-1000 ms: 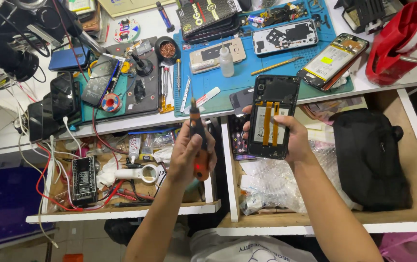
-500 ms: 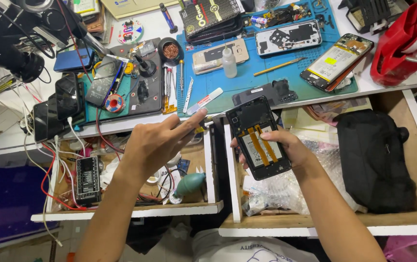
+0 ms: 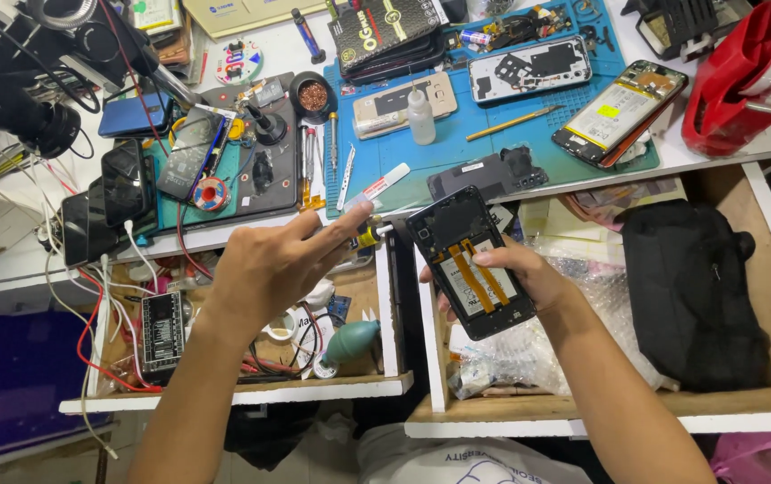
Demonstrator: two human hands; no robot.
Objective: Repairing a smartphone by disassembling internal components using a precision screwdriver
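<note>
My right hand [image 3: 538, 280] holds an opened black phone [image 3: 471, 264] over the right drawer, its back off and two orange ribbon cables showing. My left hand [image 3: 273, 264] hovers over the left drawer with fingers stretched toward the phone's top corner. A small yellow-and-black tool [image 3: 369, 235] with a pale tip shows under those fingertips and looks pinched between thumb and fingers. The tip sits just left of the phone, close to its edge.
A blue work mat [image 3: 493, 134] on the desk carries several opened phones, a small bottle [image 3: 419, 116] and tweezers. A red object [image 3: 744, 81] stands far right. The right drawer holds a black pouch [image 3: 695, 291] and bubble wrap; the left drawer holds a teal air blower [image 3: 350, 341] and cables.
My left hand let go of the red-handled screwdriver, reached up to the desk edge, and now has the small tool at its fingertips. The phone came down and tilted left.
</note>
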